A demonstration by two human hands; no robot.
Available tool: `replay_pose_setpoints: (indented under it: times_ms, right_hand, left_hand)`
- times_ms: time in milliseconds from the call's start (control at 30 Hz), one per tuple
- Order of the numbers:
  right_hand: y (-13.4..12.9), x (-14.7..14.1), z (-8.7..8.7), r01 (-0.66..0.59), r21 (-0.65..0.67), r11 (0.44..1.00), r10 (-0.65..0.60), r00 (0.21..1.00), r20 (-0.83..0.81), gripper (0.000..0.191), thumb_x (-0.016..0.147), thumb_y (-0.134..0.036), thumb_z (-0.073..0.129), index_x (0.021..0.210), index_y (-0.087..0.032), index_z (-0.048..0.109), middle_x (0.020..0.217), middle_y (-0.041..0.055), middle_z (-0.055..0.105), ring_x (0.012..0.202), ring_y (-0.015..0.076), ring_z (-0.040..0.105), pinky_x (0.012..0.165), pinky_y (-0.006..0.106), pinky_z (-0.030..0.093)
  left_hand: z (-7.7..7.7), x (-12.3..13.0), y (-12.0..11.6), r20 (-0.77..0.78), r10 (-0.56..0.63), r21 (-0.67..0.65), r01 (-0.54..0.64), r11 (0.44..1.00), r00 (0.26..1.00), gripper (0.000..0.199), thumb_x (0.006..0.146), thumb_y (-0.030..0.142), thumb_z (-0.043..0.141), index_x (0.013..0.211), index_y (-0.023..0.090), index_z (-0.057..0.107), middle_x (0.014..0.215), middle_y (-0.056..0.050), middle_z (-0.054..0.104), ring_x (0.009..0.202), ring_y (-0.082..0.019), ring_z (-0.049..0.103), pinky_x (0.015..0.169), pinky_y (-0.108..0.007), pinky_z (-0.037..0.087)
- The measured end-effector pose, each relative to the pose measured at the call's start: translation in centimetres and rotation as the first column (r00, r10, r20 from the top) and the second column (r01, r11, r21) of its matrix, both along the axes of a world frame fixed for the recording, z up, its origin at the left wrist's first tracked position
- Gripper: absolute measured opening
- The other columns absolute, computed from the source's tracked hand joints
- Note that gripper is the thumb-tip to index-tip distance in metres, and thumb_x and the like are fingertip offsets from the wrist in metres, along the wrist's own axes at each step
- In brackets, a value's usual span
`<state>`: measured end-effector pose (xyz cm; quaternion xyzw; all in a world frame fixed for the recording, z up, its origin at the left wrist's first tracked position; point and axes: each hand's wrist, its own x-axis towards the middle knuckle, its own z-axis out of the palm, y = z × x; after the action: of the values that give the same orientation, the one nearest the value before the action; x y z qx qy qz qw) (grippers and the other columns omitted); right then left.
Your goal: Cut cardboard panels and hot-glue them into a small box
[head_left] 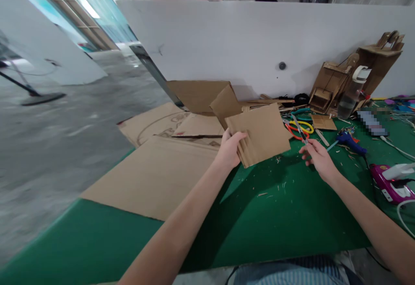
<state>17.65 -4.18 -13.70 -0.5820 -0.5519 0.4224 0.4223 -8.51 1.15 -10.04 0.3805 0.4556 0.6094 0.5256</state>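
Note:
My left hand (231, 147) grips a rectangular piece of brown cardboard (264, 133) by its left edge, thumb on the upper face. The piece is tilted and raised over the green table (272, 216). To the right, my right hand (316, 157) holds a utility knife (298, 128) with its blade pointing up and away from me. The blade is apart from the cardboard. A large flat cardboard sheet (155, 177) lies under and beside my left forearm. Behind it are printed cardboard (155, 125) and a folded-up flap (201, 97).
Scissors with yellow handles (301, 126), a blue glue gun (352, 141), a phone (372, 123) and a water bottle (352, 92) are on the right. A magenta power strip (391, 183) with cords sits at the right edge. Cardboard models (330, 86) lean against the white partition (210, 38).

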Motion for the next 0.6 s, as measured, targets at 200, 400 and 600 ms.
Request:
replay_pose_setpoints:
  times_ms: [200, 400, 600]
  right_hand:
    - [0.2, 0.1, 0.3, 0.103, 0.023, 0.994, -0.085, 0.91, -0.405, 0.024, 0.092, -0.046, 0.042, 0.099, -0.024, 0.045, 0.089, -0.0018, 0.057, 0.046, 0.0056, 0.041, 0.034, 0.018, 0.024]
    - [-0.4, 0.4, 1.3, 0.041, 0.043, 0.998, -0.007, 0.796, -0.605, 0.041, 0.077, -0.052, 0.069, 0.102, -0.025, 0.051, 0.062, -0.0103, 0.045, 0.036, 0.0014, 0.02, 0.032, 0.017, 0.014]
    - [-0.5, 0.8, 1.1, -0.037, -0.006, 0.999, 0.025, 0.78, -0.626, 0.041, 0.072, -0.044, 0.077, 0.102, -0.022, 0.057, 0.06, -0.0104, 0.047, 0.038, 0.0001, 0.021, 0.034, 0.016, 0.017]
  left_hand:
    - [2.8, 2.2, -0.8, -0.372, -0.385, 0.064, 0.437, 0.897, 0.845, 0.035, 0.074, 0.048, 0.067, 0.094, 0.019, 0.062, 0.087, -0.005, 0.07, 0.078, -0.022, 0.067, 0.07, -0.035, 0.054]
    - [4.8, 4.8, 0.3, -0.779, -0.212, 0.096, 0.447, 0.889, 0.589, 0.041, 0.088, 0.054, 0.048, 0.069, 0.018, 0.055, 0.068, 0.0, 0.056, 0.066, -0.014, 0.052, 0.058, -0.026, 0.039]
    - [4.5, 5.2, 0.6, -0.373, -0.44, 0.001, 0.475, 0.88, 0.817, 0.039, 0.077, 0.057, 0.063, 0.079, 0.019, 0.063, 0.073, -0.002, 0.064, 0.068, -0.017, 0.059, 0.059, -0.027, 0.046]
